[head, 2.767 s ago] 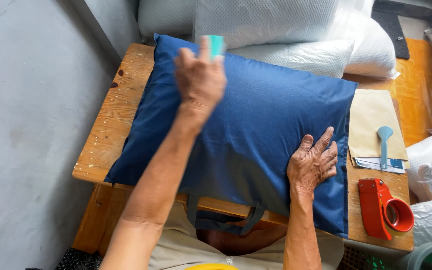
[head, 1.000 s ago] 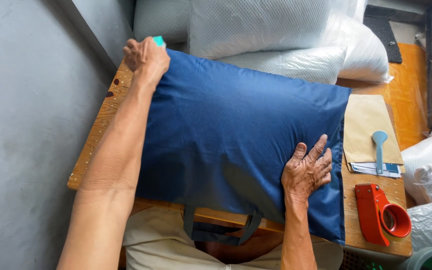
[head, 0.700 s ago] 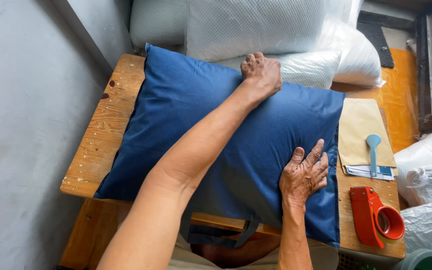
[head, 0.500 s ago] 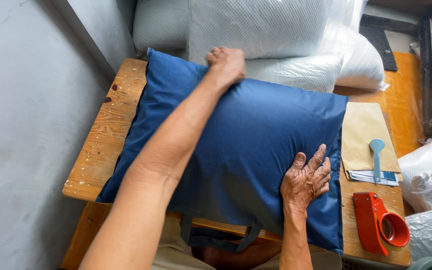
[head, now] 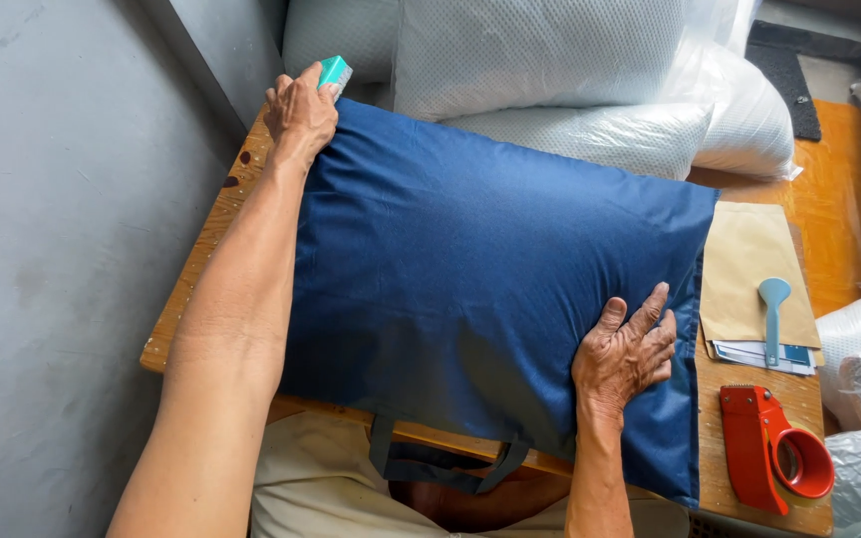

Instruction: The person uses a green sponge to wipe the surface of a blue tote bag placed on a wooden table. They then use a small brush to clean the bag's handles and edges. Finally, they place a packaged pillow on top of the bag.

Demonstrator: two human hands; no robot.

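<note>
Head view: only a corner of a small teal block [head: 335, 72] is seen above the left hand [head: 300, 112], whose fingers are curled tightly around it; the rest of the block is hidden. The large dark-blue fabric pillow bag [head: 470, 269] is laid across the worn wooden table [head: 213, 239], its long axis running left to right, with the far left corner under the left hand. Its dark strap handles [head: 440, 466] are hung over the near table edge. The right hand [head: 625, 354] is pressed flat on the bag's near right part, fingers spread. Bare wood is left only along the left edge. At right, a tan paper envelope [head: 749, 259], a light-blue plastic scoop [head: 773, 311] and a red tape dispenser [head: 774, 460] are crowded together.
</note>
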